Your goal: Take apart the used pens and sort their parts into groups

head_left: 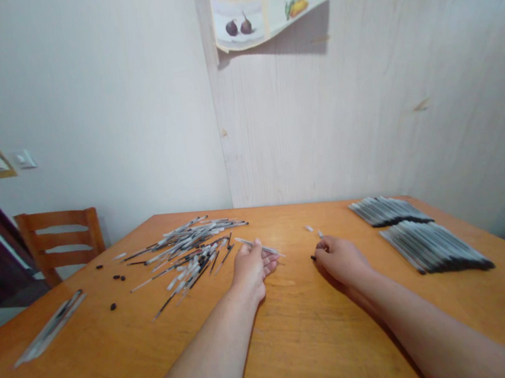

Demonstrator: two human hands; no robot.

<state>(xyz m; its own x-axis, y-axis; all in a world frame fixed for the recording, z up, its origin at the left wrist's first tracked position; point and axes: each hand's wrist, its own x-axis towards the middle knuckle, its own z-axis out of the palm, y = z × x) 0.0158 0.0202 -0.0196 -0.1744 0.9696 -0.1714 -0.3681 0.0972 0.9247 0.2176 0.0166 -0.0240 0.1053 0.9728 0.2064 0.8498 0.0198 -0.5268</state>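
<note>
My left hand (pixel 249 271) is closed on a thin, clear pen barrel (pixel 272 250) near the middle of the table, its tip pointing right. My right hand (pixel 343 258) is lowered at the tabletop, fingers pinched. A small black piece (pixel 313 258) shows at those fingertips; its exact kind is too small to tell. Just beyond the right hand lie two small whitish pieces (pixel 309 228). A loose pile of pen parts (pixel 196 255), clear, white and black, spreads left of my left hand.
Two neat rows of black-ended pens, a far row (pixel 387 210) and a nearer row (pixel 434 245), lie at the right. Several small black bits (pixel 113 307) and a clear plastic sleeve (pixel 51 328) are at left. A wooden chair (pixel 63 238) stands beyond the table (pixel 306 346), near the wall.
</note>
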